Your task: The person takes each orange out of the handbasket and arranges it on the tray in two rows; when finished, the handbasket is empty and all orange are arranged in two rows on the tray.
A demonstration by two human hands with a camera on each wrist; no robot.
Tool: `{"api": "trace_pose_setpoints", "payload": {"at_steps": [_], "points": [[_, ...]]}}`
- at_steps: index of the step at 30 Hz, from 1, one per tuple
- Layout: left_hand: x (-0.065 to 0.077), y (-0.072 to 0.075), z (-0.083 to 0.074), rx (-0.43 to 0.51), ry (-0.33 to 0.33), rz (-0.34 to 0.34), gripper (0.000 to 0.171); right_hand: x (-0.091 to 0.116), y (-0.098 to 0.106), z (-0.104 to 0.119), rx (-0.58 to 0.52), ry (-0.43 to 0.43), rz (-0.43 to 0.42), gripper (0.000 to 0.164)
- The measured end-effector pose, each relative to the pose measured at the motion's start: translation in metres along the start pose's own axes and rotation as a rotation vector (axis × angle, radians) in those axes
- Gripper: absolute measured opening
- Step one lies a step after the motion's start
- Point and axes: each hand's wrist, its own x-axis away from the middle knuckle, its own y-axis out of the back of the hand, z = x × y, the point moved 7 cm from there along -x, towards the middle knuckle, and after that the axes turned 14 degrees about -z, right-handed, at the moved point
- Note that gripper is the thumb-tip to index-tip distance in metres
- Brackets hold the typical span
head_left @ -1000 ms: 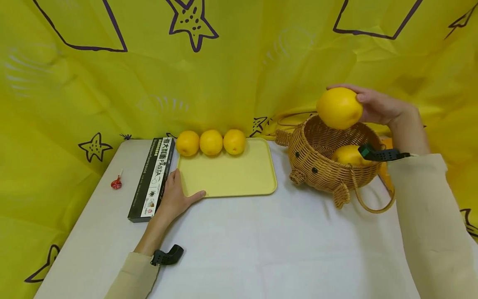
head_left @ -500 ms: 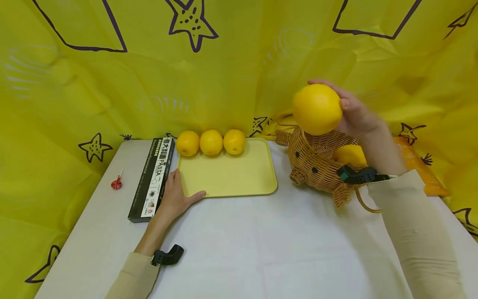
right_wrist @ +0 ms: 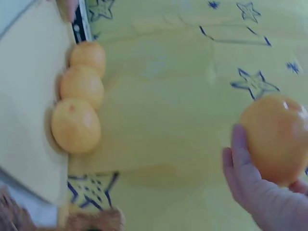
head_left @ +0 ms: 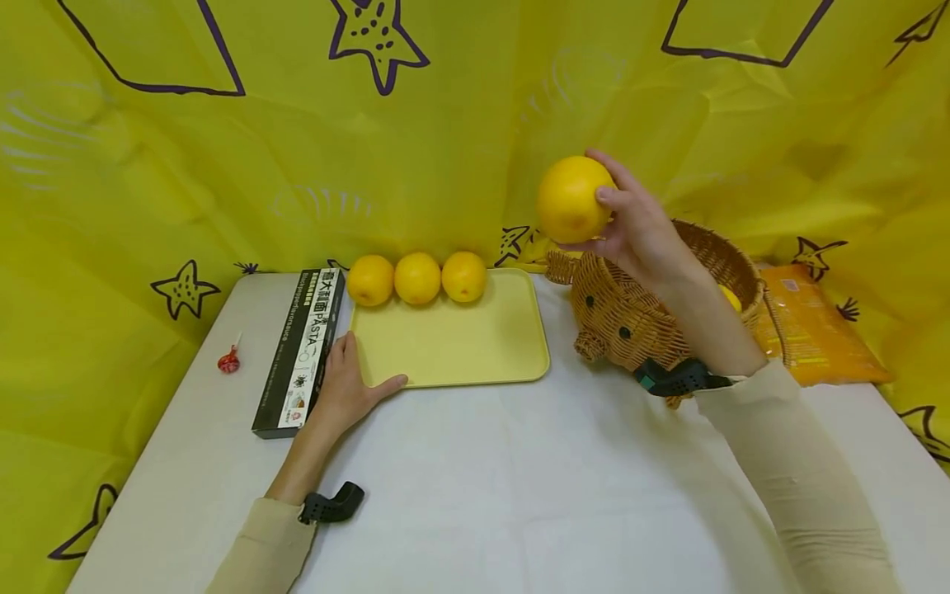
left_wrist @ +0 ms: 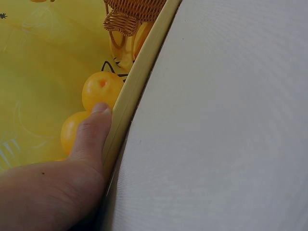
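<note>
In the head view my right hand (head_left: 631,223) holds an orange (head_left: 575,200) in the air, left of the wicker pig basket's upper part. The right wrist view shows fingers and thumb round this orange (right_wrist: 275,139). My left hand (head_left: 347,388) rests at the near left corner of a pale yellow tray (head_left: 453,351), thumb straight along the front rim and fingers along the left side. In the left wrist view the thumb (left_wrist: 94,132) lies on the tray's rim (left_wrist: 139,82). Three oranges (head_left: 418,279) sit in a row along the tray's back edge.
The wicker pig basket (head_left: 638,330) stands right of the tray, a yellow fruit (head_left: 731,299) partly visible inside. Behind it lies an orange packet (head_left: 816,330). A pasta box (head_left: 297,355) flanks the tray's left side, with a red lollipop (head_left: 229,360) farther left.
My right hand has carried the orange leftward from above the basket toward the tray, uncovering more of the orange packet. The left hand stays on the tray corner.
</note>
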Motion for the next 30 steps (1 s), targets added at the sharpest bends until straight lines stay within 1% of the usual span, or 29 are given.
{"api": "trace_pose_setpoints", "payload": {"at_steps": [3,5,10,13,16,18,20,22,26,30], "points": [[0.000,-0.001,0.001,0.014,0.001,-0.005,0.119,0.000,-0.007,-0.009,-0.069,0.014,-0.026,0.055],[0.000,-0.002,0.001,0.018,0.001,-0.006,0.120,0.000,-0.012,-0.015,-0.108,0.014,-0.017,0.054],[0.000,-0.002,0.001,0.013,-0.005,-0.007,0.120,-0.003,-0.021,-0.028,-0.144,-0.001,0.002,0.052],[0.000,0.000,0.000,0.023,-0.020,-0.022,0.122,-0.007,-0.024,-0.036,-0.152,-0.010,-0.013,0.059],[0.000,0.003,-0.001,0.035,-0.035,-0.045,0.125,-0.012,-0.028,-0.044,-0.087,-0.017,-0.063,0.066],[0.001,0.003,-0.001,0.041,-0.040,-0.053,0.125,-0.015,-0.031,-0.050,-0.013,-0.018,-0.119,0.064],[0.001,0.003,-0.001,0.040,-0.032,-0.049,0.123,-0.018,-0.033,-0.056,0.046,-0.027,-0.181,0.060],[0.001,0.001,0.000,0.036,-0.018,-0.033,0.120,-0.021,-0.035,-0.062,0.084,-0.032,-0.227,0.061],[-0.001,-0.001,0.002,0.011,-0.003,-0.012,0.117,-0.030,-0.036,-0.076,0.199,-0.023,-0.280,0.069],[-0.001,0.000,0.001,0.001,-0.011,-0.015,0.118,-0.037,-0.031,-0.088,0.368,0.001,-0.351,0.075]]}}
